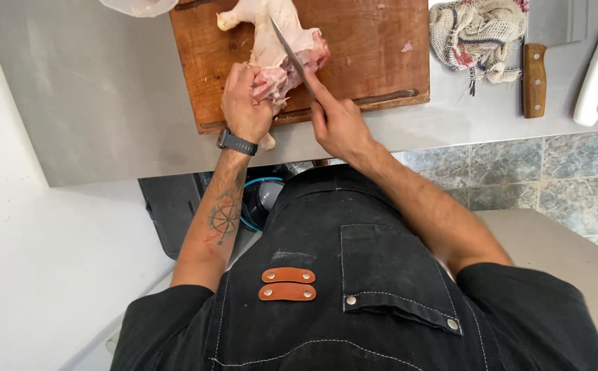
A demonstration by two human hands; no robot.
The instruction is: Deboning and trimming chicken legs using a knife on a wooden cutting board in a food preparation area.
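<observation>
Raw chicken (275, 41) lies on a wooden cutting board (374, 55) on a steel counter (93, 103). The left hand (245, 103) is closed around the near end of the chicken. The right hand (337, 124) grips a knife (286, 47), forefinger along its spine, blade on the meat. A cloth (477, 31) lies beside the board.

Raw chicken (278, 41) is lying on a wooden board (374, 62) on the steel tabletop (100, 96). Left hand (244, 103) is gripping the meat; right hand (337, 120) is holding a knife (289, 48) across it. Cloth (477, 31), cleaver (536, 75) and white handle (595, 79) are lying right of the board.
</observation>
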